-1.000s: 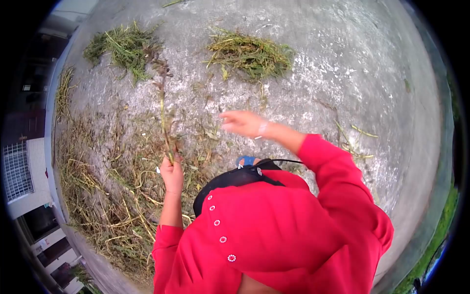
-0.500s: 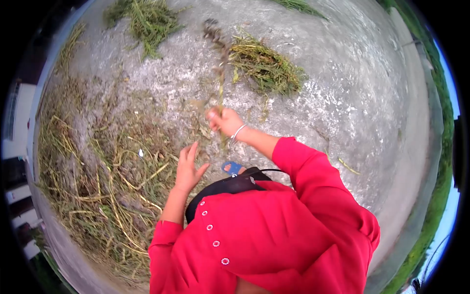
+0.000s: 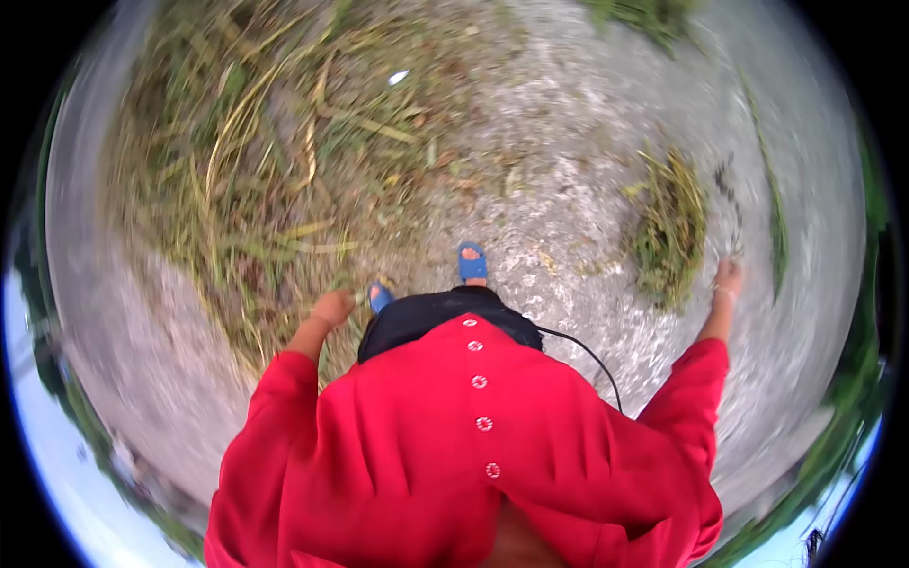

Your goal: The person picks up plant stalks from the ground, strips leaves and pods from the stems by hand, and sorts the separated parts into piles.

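Observation:
Out to the right, my right hand (image 3: 728, 275) is closed around the lower end of a dark, dried plant stalk (image 3: 729, 194), which points away from me and is blurred. Left of that hand lies a heap of green and yellowish cut plants (image 3: 670, 232), apart from it. A long green stem (image 3: 772, 204) appears just to its right. My left hand (image 3: 333, 308) hangs low beside my body, near the edge of the scattered stalks (image 3: 275, 241). Motion smears its fingers, and I cannot make out anything in them.
Loose stalks and leaves cover the concrete ground (image 3: 559, 180) at the left. Another green plant pile (image 3: 649, 17) lies at the far top. A small white scrap (image 3: 399, 77) rests among the litter. My feet wear blue sandals (image 3: 472, 261). A black cable (image 3: 592, 355) loops beside my waist.
My right hand has swung from in front of me far to the right with the stalk. My left hand has dropped toward my side. The view has turned, and both sandals now show.

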Tool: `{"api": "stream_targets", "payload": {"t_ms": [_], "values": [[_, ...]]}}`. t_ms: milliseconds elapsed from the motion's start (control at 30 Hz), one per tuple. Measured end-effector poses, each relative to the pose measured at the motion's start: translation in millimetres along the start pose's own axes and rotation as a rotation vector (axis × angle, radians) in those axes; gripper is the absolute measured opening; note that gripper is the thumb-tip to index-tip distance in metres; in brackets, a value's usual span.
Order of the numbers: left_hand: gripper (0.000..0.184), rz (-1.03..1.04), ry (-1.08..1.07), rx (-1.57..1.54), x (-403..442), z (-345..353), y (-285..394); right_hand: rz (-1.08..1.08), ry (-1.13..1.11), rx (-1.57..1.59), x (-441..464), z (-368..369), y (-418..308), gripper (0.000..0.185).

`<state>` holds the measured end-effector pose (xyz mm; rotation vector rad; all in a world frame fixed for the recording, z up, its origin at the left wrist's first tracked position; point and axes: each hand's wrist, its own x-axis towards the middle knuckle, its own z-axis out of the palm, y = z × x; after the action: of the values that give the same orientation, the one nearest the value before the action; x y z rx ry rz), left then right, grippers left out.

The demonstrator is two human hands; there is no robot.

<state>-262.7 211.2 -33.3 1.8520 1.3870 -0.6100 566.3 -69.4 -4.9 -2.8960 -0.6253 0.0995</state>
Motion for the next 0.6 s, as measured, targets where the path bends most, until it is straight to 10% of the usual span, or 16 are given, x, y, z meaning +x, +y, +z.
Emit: {"api": "stream_targets", "payload": {"t_ms": [267, 600], "values": [[0.031, -0.318, 0.054, -0.56, -37.1, 127.0, -88.0, -0.825, -1.12, 0.117, -218.9, 175.3, -289.3, 0.029], [0.026, -0.746, -0.156, -1.264, 23.1, 203.7, -224.5, -0.999, -0.916, -0.133, -295.4, 192.2, -388.7, 0.025]]}}
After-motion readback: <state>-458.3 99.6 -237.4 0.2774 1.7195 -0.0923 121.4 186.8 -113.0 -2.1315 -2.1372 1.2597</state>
